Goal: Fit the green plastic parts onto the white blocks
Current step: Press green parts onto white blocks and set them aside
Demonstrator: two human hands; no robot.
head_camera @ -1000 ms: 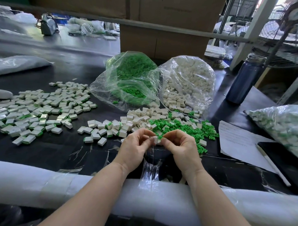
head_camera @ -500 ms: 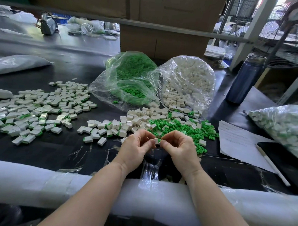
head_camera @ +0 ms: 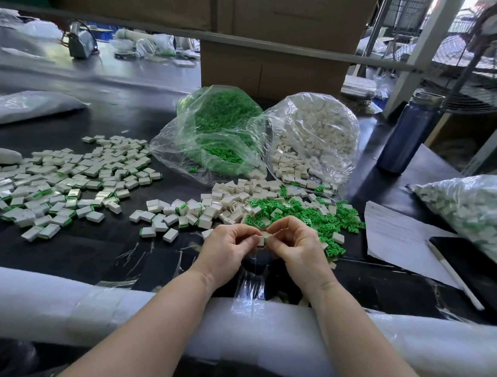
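1. Near the front edge of the black bench (head_camera: pixel 68 254), the left hand (head_camera: pixel 227 248) and right hand (head_camera: pixel 299 246) meet fingertip to fingertip, just above the surface.
2. Both hands pinch one white block (head_camera: pixel 260 240) between them; a sliver of green part (head_camera: pixel 265 240) shows at its right end, against the right fingers.
3. Just behind the hands lies a loose heap of green parts (head_camera: pixel 311 216), mixed on its left with bare white blocks (head_camera: pixel 235 196).
4. Further left, blocks with green edges (head_camera: pixel 65 186) spread widely over the bench.
5. At the back stand two open clear bags, side by side and touching: the green bag (head_camera: pixel 215 135) on the left, the white bag (head_camera: pixel 315 137) on the right, both spilling toward the heaps.
6. To the right lie a paper sheet (head_camera: pixel 396 237) with a pen (head_camera: pixel 451 274) at its edge, another filled bag (head_camera: pixel 474 209) and a blue bottle (head_camera: pixel 406 132).
7. A white foam roll (head_camera: pixel 93 312) pads the bench's front edge under both forearms.
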